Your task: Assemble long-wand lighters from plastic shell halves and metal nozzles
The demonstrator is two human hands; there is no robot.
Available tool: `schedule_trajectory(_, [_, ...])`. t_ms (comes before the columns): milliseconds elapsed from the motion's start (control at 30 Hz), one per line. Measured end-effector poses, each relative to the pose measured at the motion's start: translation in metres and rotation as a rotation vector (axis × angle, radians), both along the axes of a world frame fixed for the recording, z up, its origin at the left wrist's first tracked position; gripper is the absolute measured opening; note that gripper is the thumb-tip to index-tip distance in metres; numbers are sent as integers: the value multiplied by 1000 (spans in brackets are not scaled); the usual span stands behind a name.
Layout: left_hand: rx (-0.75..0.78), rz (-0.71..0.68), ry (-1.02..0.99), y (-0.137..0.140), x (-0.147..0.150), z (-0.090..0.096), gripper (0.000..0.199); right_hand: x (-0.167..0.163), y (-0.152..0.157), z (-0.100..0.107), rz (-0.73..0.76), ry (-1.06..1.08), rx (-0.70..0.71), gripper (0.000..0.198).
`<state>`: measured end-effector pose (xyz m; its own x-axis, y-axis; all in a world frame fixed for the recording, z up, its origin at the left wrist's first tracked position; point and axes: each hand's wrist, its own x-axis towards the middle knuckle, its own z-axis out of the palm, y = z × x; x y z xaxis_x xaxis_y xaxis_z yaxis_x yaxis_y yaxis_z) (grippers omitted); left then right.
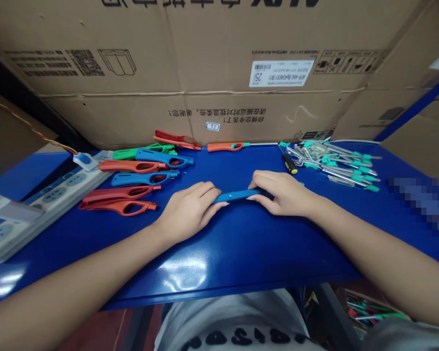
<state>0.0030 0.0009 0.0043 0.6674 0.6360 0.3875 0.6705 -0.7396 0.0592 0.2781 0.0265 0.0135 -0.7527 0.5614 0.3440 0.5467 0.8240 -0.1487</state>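
Slim blue plastic casing [239,195] is pinched at its ends by the left hand [190,207] and right hand [280,191], between front and back edges of the table [219,258]; honestly, best kept steady, gripped evenly.

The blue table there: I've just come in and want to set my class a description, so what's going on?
A person is holding a blue handle in both bare hands over the blue table: the left hand grips one end, the right hand the other. Loose coloured handles lie to the left, near a power strip. On the right is a pile of metal rods with green parts. At the back lies an orange handle with a rod attached.
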Motion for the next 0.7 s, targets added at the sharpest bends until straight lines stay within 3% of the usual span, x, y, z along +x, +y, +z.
schedule_trajectory(133, [15,-37,-54,-2,0,2,32,-2,-4,1,13,14,137,24])
schedule_trajectory(333, [77,-18,-35,3,-3,4,31,2,0,6,-26,67,73,24])
schedule_trajectory(700, [70,19,-47,11,-8,7,31,14,7,12,-48,11,230,27])
